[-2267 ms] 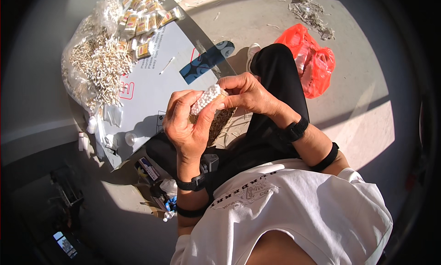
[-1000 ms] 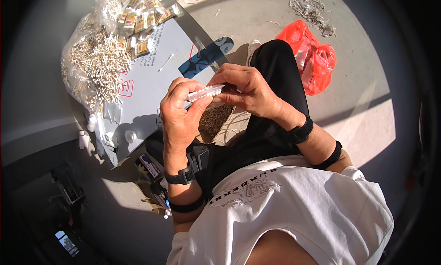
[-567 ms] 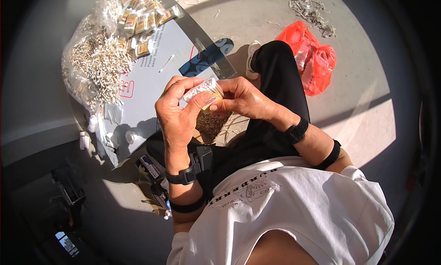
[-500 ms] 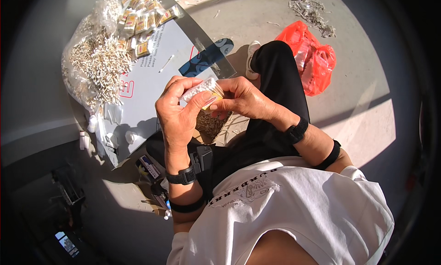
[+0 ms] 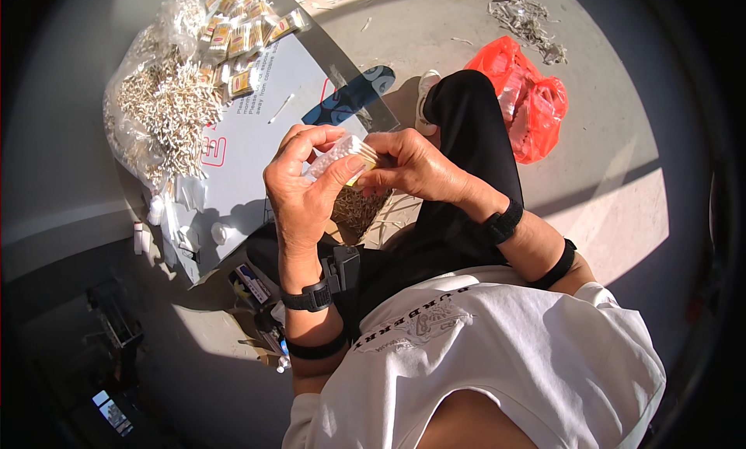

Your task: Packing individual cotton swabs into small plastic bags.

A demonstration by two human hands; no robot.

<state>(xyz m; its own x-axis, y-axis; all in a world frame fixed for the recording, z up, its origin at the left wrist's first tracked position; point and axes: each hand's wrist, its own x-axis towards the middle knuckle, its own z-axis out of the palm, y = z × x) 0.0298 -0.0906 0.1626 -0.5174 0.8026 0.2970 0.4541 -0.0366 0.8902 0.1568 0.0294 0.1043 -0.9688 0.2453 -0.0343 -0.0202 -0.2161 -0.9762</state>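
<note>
Small packet (image 5: pixel 342 155) in both hands, grey board (image 5: pixel 256 138), sunlit concrete floor (image 5: pixel 622 185)

Hard sunlight falls from the upper right, throwing sharp, dark shadows leftward. Fisheye bending and black vignetting ring the sharp centre.

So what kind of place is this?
Probably an informal packing spot on a sunlit concrete floor: a clear bag of small white sticks, a heap of little filled boxes, and a red plastic bag.
</note>
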